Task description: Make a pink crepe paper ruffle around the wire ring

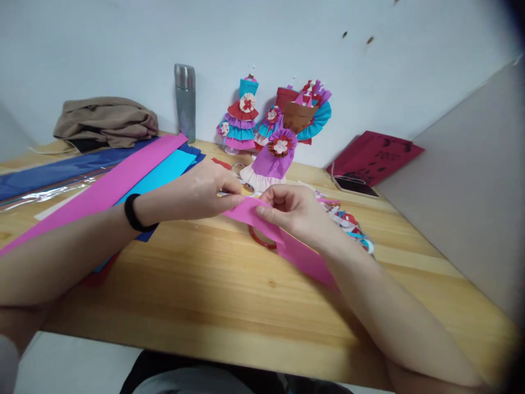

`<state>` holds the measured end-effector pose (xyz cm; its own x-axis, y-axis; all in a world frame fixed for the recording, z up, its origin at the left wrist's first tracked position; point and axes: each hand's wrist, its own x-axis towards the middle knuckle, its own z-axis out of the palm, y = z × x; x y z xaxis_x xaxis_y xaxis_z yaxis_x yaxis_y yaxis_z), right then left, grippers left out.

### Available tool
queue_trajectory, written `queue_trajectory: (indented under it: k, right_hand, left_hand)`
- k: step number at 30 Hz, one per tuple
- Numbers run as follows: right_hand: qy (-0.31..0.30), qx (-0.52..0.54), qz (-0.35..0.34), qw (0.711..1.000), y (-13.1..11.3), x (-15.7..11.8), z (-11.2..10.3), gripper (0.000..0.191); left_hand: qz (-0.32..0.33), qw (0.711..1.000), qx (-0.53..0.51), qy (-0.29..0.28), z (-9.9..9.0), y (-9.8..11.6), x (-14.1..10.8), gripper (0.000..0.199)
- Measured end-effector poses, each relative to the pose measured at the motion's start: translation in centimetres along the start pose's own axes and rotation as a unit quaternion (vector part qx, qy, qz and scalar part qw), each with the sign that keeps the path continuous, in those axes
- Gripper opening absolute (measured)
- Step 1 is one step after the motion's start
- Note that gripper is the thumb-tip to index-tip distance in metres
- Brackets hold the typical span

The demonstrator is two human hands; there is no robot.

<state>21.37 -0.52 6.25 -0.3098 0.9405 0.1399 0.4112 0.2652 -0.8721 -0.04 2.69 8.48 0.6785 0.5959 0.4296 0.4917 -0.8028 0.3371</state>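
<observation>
A long pink paper strip point(301, 256) stretches between my hands and trails down to the right, under my right forearm. My left hand point(205, 191), with a black band on its wrist, pinches the strip's left end between thumb and fingers. Close beside it, my right hand point(289, 210) grips the strip's upper edge with thumb and curled fingers. Behind the strip, a red ring-shaped item point(262, 239) lies on the wooden table point(197, 295), partly covered. Small paper dresses with ruffles and flowers, one purple point(273, 160), stand beyond my hands.
Pink point(123, 172) and light blue sheets point(162, 174) lie at the left, beside a blue packet point(74, 169). Farther back are a brown cloth point(106, 121) and a grey bottle point(185, 104). Paper scraps point(348, 221), a phone point(356, 186) and a red bag point(375, 158) are at the right.
</observation>
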Motion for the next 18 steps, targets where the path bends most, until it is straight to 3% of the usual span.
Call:
queue_trajectory:
  k: [3,12,18]
  right_hand:
    - [0.033,0.035,-0.012,0.999,0.1,0.2,0.6,0.026]
    - [0.11,0.034,-0.053,0.992,0.2,0.1,2.0,0.017]
    - [0.106,0.039,-0.088,0.99,0.5,-0.2,2.4,0.013]
  left_hand:
    - [0.013,0.999,0.015,-0.044,-0.1,0.1,0.1,0.027]
    - [-0.003,1.0,0.014,-0.025,0.6,-0.3,0.2,0.029]
    - [0.016,0.999,0.022,-0.022,1.0,-0.5,0.2,0.031]
